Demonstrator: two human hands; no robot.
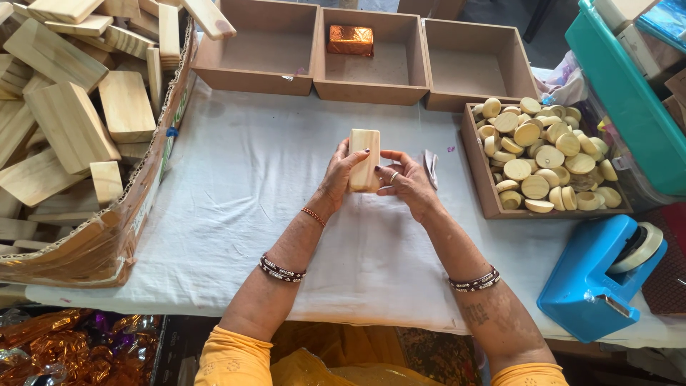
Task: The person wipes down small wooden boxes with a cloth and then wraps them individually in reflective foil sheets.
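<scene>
Head camera looks straight down on a table covered in white cloth, and right in the middle of the frame both hands are wrapped around one wooden block. It's a pale rounded-corner rectangle, held upright just above the cloth. Left hand grips its left edge with the fingers curled over the front, right hand closes on the right edge, thumb across the face. So both hands are clamped on the same piece.

Upper left of the frame has a big cardboard box heaped with more wooden blocks like it. Along the top edge sit three open brown trays, and the middle one has a small copper-foil-wrapped block in it. Right of the hands there's a tray of round wooden discs, piled loose. Lower right corner shows a blue tape dispenser. Crinkly orange foil sits at the lower left, below the table edge.
</scene>
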